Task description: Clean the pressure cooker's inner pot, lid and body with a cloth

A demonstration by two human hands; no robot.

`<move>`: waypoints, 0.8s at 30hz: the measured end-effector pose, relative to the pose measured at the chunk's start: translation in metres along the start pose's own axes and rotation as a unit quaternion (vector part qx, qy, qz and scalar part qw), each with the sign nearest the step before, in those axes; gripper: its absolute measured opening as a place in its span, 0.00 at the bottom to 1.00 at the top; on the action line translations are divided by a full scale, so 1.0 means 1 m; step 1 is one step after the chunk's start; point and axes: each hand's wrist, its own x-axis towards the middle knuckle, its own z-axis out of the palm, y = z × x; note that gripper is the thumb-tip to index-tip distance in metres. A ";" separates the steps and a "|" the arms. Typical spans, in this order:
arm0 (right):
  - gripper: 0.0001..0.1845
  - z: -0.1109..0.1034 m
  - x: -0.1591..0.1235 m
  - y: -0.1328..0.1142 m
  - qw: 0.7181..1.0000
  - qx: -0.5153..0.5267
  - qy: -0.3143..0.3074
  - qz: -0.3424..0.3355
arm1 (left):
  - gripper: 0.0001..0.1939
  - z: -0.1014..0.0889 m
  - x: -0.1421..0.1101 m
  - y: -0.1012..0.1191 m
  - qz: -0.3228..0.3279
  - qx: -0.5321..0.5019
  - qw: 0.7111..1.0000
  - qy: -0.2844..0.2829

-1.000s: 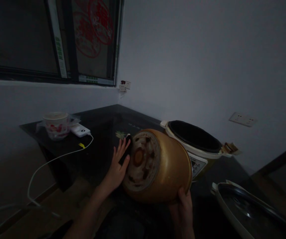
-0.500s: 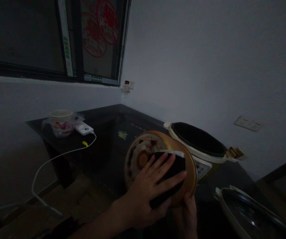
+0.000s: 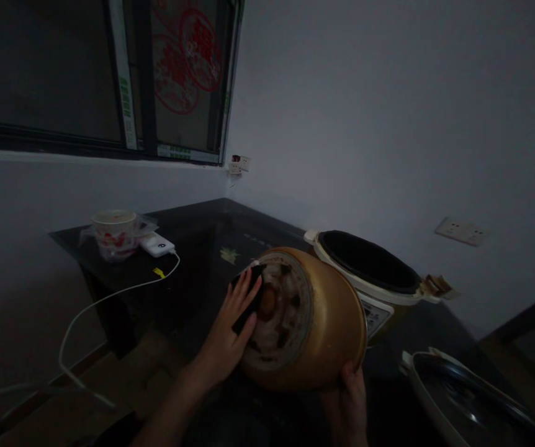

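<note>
A gold-brown rice cooker inner pot (image 3: pixel 335 316) is tipped on its side above the dark table, its stained round base turned to the left. My left hand (image 3: pixel 234 316) presses a black cleaning pad (image 3: pixel 244 313) with a whitish edge against the left part of that base, fingers laid over the pad. Low on the pot's right, my right hand (image 3: pixel 351 397) grips the rim with the thumb on the outside; its other fingers are mostly hidden. Just behind the pot stands the rice cooker body (image 3: pixel 374 261), lidless with a dark inside.
At the right front lies a separate lid (image 3: pixel 463 391) with a pale rim. A bagged tub (image 3: pixel 115 234) and a white power bank (image 3: pixel 158 244) with a cable (image 3: pixel 104 301) occupy the table's left end. Wall sockets (image 3: pixel 460 231) are at the right.
My left hand has slid the pad leftward from the pot's side onto its base, uncovering more of the gold wall. My right hand stays at the rim.
</note>
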 end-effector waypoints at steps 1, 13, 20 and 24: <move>0.38 0.000 0.000 -0.001 1.000 0.005 0.000 -0.001 | 0.27 0.001 -0.012 0.006 0.000 0.011 1.000 -0.006; 0.37 -0.004 -0.001 0.003 1.000 -0.006 -0.013 -0.008 | 0.29 -0.006 0.024 0.042 0.125 0.000 0.991 -0.047; 0.45 -0.001 -0.009 0.002 1.000 0.009 0.016 0.011 | 0.27 -0.001 0.033 -0.004 0.010 -0.036 0.999 0.005; 0.41 -0.006 -0.007 0.003 1.000 -0.007 0.002 -0.001 | 0.27 0.002 -0.009 0.002 -0.013 -0.018 1.000 0.000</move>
